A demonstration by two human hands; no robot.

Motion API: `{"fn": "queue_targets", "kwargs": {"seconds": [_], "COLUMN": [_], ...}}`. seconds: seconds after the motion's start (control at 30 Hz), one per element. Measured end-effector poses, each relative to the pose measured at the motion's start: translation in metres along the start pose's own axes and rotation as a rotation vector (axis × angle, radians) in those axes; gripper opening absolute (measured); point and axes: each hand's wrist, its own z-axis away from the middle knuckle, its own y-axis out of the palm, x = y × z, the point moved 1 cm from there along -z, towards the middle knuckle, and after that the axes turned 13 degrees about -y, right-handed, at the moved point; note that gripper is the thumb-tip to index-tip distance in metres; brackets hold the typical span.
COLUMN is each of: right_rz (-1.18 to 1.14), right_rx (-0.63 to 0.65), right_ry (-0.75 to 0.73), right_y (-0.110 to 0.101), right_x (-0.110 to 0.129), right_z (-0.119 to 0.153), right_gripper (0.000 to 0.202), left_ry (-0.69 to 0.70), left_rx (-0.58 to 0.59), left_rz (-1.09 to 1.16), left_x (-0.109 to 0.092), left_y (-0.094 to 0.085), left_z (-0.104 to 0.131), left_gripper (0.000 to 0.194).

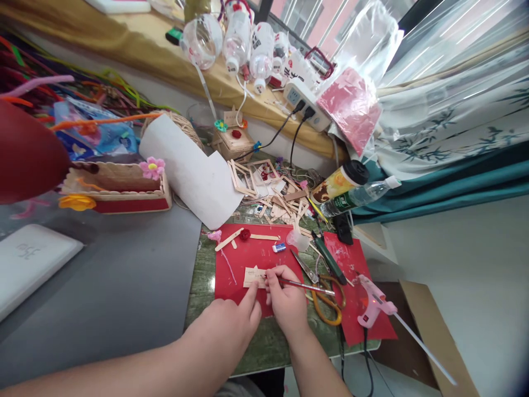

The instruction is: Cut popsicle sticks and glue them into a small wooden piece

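A small pale wooden piece (250, 276) with faint marks lies on a red sheet (225, 270). My left hand (231, 328) touches its lower edge with an extended index finger; the other fingers are curled and partly hidden. My right hand (287, 298) pinches a dark red pencil (306, 285), whose tip meets the right part of the wood. Above the hands lie a blue-and-white eraser (279, 248), a dark red rose (244, 235) and a craft stick (264, 237). Scissors with orange handles (328, 309) rest right of my right hand.
A pink glue gun (374, 302) sits on another red sheet (349, 264) at right. Loose wooden sticks (285, 207) are heaped behind the work spot. A bottle (359, 197) and a cup (336, 182) stand back right. A decorated box (124, 193) is at left.
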Motion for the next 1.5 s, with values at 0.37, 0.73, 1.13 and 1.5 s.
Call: {"fn": "queue_targets", "kwargs": {"seconds": [0.37, 0.73, 1.13, 1.5], "right_rz": [0.016, -0.015, 0.016, 0.029], "right_rx": [-0.018, -0.005, 0.006, -0.006], "right_ry": [-0.036, 0.003, -0.006, -0.027], "right_y": [0.001, 0.000, -0.001, 0.000], "right_x": [0.008, -0.002, -0.001, 0.001], "right_z": [0.000, 0.002, 0.002, 0.000], "right_gripper": [0.034, 0.034, 0.032, 0.033], "left_ry": [-0.020, -0.017, -0.005, 0.001], "left_rx": [0.026, 0.025, 0.037, 0.048], "left_rz": [0.037, 0.040, 0.048, 0.046], "left_x": [0.001, 0.000, 0.002, 0.002], "left_y": [-0.005, -0.003, -0.004, -0.006], "left_z": [0.000, 0.001, -0.001, 0.001], "left_gripper": [0.074, 0.076, 0.076, 0.074]}}
